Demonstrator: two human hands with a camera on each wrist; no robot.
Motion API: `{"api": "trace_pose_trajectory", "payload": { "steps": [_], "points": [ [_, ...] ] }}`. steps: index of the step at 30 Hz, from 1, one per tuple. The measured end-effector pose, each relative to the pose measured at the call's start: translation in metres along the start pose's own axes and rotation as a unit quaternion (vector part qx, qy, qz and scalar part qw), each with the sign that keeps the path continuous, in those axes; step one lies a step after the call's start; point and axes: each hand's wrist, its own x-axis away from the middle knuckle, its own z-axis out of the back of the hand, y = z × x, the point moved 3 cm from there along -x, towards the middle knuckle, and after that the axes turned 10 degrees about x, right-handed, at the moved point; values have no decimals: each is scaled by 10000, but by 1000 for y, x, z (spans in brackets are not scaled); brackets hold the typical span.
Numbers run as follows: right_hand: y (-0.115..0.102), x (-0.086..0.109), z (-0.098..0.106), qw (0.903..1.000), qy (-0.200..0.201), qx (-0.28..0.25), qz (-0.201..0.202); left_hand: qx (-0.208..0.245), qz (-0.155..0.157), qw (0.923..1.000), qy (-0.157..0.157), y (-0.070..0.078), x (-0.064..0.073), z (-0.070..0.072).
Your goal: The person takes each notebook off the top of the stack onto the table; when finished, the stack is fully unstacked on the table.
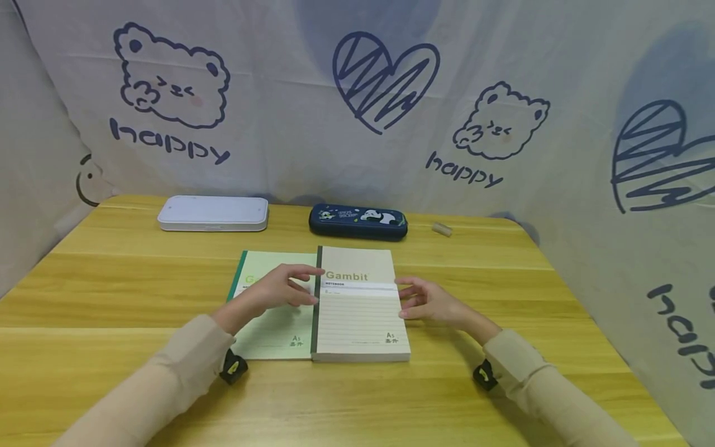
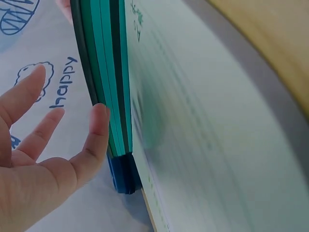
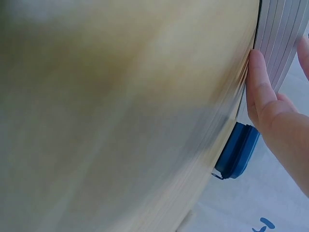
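Printed cloth point(image 1: 279, 112) hangs behind the wood-grain table point(image 1: 391, 403). Notebook stack point(image 1: 357, 335): located between both hands, covers facing up, spines to the left. Expected handling: moderately heavy, firm along the spines, flexible at the page edges; smooth covers may slide over one another. Recommended hold: support spines and opposite edges together, low enough to include the bottom notebook. Left hand point(image 1: 276, 288): fingers spread wide at the spines. Right hand point(image 1: 432, 302): fingers extended against the page edges. Green notebook point(image 1: 265, 338): flat, immediately left; overlap cannot be determined. Beyond: blue pencil case point(image 1: 357, 230), white case point(image 1: 212, 212).
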Motion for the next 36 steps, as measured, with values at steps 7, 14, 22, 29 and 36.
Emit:
{"api": "trace_pose_trajectory", "payload": {
  "steps": [7, 14, 22, 29, 36],
  "points": [
    [1, 0, 0, 10000, 20, 62, -33, -91, 168, 9998, -52, -3, -6, -8],
    [1, 0, 0, 9999, 39, 114, -18, -402, 240, 9989, 0, -2, -9, -13],
    [1, 0, 0, 9999, 49, 126, -52, -842, 257, 9961, 52, -5, -13, -16],
    [0, 0, 0, 9999, 44, 118, -14, -1261, 62, 9919, 130, -5, -14, -22],
    [0, 0, 0, 9999, 28, 129, -33, -1509, 114, 9884, 154, -6, -16, -24]
  ]
}}
